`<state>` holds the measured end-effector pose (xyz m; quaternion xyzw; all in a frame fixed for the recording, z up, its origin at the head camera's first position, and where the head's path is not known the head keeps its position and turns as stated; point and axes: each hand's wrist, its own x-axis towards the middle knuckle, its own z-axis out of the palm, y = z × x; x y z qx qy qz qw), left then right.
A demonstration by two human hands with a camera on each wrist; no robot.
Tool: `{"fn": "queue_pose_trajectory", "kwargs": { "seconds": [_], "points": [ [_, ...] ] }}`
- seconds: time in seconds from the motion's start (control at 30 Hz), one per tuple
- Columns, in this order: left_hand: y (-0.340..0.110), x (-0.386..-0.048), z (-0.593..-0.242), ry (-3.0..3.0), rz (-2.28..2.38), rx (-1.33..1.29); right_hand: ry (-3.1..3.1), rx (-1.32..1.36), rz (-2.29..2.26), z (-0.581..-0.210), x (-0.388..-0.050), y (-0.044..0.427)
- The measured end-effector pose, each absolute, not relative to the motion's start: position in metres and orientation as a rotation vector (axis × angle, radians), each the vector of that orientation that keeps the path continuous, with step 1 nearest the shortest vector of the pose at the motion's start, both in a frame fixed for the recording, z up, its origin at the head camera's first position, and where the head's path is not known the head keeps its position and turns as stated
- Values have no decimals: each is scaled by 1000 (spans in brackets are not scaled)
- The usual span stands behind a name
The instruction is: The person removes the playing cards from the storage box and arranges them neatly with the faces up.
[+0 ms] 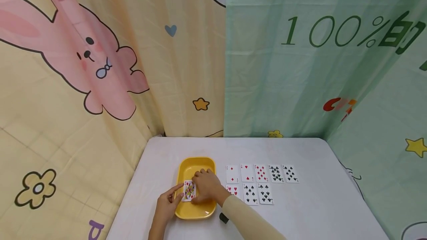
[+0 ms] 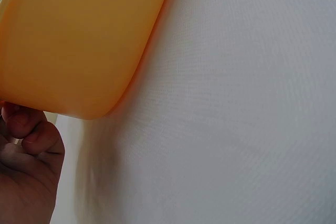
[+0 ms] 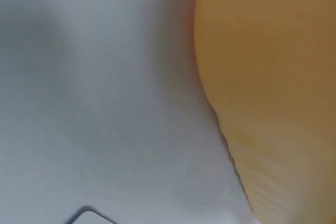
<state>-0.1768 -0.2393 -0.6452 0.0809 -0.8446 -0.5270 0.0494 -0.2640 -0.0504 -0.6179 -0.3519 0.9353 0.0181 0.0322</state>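
A face-up playing card with a red-suit court figure [image 1: 189, 190] lies over the yellow tray [image 1: 195, 215]. My left hand [image 1: 165, 203] pinches its left edge with thumb and index finger. From the right, my right hand [image 1: 207, 187] holds the same card, its thumb near the lower corner and its fingers at the top, covering the right part. Whether more cards lie underneath cannot be told. In the left wrist view, my left hand's curled fingers [image 2: 38, 135] show below the tray's side [image 2: 79, 40].
Right of the tray, face-up cards lie in two rows, the back one including a two of hearts [image 1: 247, 173], the front one a black-suit card [image 1: 250, 194]. A small black object [image 1: 224, 218] sits by the right sleeve [image 1: 247, 219]. Curtains surround the white table [image 1: 313, 214].
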Motion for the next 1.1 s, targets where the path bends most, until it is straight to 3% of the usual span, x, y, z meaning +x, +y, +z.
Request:
{"fn": "queue_pose_trajectory", "kwargs": {
  "seconds": [0.6, 1.1],
  "points": [
    [-236, -175, -640, -2589, -1598, 306, 2948, -1104, -212, -608, -262, -34],
    [-235, -177, -640, -2592, -1574, 318, 3040, -1026, -502, -576, -260, 25]
  ]
}}
